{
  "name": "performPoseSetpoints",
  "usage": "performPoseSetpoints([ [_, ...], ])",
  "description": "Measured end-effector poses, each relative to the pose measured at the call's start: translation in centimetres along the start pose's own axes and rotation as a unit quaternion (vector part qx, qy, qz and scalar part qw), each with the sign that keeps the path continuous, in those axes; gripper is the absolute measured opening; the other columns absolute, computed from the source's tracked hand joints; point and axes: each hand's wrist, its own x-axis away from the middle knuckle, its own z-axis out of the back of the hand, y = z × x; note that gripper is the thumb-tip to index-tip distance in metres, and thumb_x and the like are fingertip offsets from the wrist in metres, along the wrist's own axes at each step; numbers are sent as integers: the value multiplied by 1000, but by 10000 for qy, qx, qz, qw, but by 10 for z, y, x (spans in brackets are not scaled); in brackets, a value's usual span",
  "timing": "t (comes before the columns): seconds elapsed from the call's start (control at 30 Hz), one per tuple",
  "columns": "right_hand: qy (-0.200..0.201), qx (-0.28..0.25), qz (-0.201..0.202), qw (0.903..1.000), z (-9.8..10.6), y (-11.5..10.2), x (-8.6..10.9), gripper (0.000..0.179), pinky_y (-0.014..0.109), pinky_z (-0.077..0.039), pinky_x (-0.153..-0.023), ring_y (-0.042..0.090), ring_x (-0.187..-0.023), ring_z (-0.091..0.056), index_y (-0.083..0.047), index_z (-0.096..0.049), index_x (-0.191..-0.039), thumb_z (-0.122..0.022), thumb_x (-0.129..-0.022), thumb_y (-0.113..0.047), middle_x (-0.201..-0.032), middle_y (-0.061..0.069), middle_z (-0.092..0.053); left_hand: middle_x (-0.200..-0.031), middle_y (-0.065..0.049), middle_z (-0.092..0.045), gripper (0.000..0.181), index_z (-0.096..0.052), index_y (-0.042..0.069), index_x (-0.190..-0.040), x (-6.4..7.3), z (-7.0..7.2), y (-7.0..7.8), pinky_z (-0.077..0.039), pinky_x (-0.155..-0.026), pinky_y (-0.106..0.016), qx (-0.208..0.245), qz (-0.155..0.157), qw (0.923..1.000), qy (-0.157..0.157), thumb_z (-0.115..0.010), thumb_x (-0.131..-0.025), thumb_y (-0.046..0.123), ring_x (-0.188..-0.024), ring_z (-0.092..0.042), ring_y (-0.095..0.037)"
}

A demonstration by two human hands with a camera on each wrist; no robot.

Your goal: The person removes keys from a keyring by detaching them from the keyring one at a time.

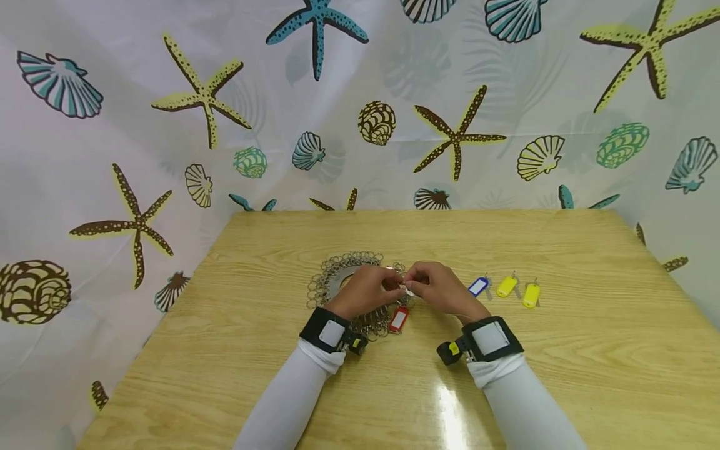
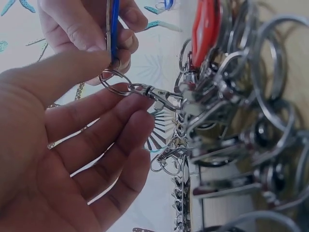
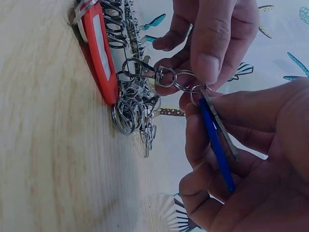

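Note:
In the head view my left hand (image 1: 364,290) and right hand (image 1: 441,290) meet over the right side of a round bunch of metal key rings and clasps (image 1: 322,284). My left thumb and fingers pinch a split ring (image 2: 115,83), which hangs on a swivel clasp (image 2: 157,94) of the bunch. Between my right thumb and fingers is a blue key tag (image 3: 216,150), with a flat metal piece (image 3: 223,129), perhaps a key, beside it. The tag's small ring (image 3: 195,94) touches the split ring; whether they are linked I cannot tell.
A red key tag (image 1: 399,319) hangs from the bunch near my hands. To the right, another blue tag (image 1: 479,286) and two yellow tags (image 1: 507,286) lie on the wooden table (image 1: 607,350). A patterned curtain (image 1: 349,125) stands behind the table.

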Motion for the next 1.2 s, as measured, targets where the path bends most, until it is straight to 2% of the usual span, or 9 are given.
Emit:
performPoseSetpoints([
  [0.13, -45, -70, -33, 10000, 1, 0, 1, 7, 32, -45, -68, 17, -78, -56, -7, -66, -94, -59, -95, -7, -89, 4, -65, -93, 0, -70, 26, -70, 10, -114, 1, 0, -1, -51, -69, -23, 56, 158, 9999, 4, -63, -96, 27, -78, -64, -7],
  [0.33, -241, -242, 31, 9994, 1, 0, 2, 8, 33, -45, -68, 18, -77, -54, -6, -65, -93, -58, -96, -5, -88, 4, -63, -96, -2, -71, 23, -71, 9, -110, 1, 0, -1, -52, -72, -23, -35, 254, 9997, -23, -65, -94, 25, -83, -66, -10],
  [0.6, -159, -162, -105, 9997, -1, -1, 1, 8, 31, -46, -66, 16, -75, -55, -6, -66, -94, -59, -95, -7, -88, 4, -64, -95, -1, -71, 24, -70, 10, -114, 0, 0, -1, -51, -72, -24, -198, 104, 9997, 7, -67, -92, 21, -83, -65, -9],
  [0.83, -78, -65, -290, 9995, -3, -4, 1, 9, 32, -47, -70, 16, -80, -57, -6, -68, -95, -59, -96, -9, -91, 4, -66, -93, -1, -70, 25, -69, 9, -115, 0, -3, -2, -51, -71, -23, -253, 15, 9997, -13, -66, -93, 19, -81, -64, -9],
  [1.0, 0, 238, -193, 9995, -3, -5, 1, 10, 33, -48, -72, 15, -82, -60, -6, -71, -96, -62, -95, -10, -91, 3, -68, -90, 0, -70, 24, -69, 8, -114, 0, -4, -2, -50, -69, -22, -121, 32, 9999, -38, -66, -93, 19, -78, -64, -8],
  [1.2, 24, 411, -69, 9991, -2, -6, 1, 10, 31, -47, -69, 13, -77, -59, -7, -71, -95, -61, -95, -8, -89, 2, -68, -92, 1, -71, 23, -72, 11, -111, -1, -3, -1, -50, -68, -21, -51, -27, 10000, 21, -61, -97, 26, -77, -64, -5],
])
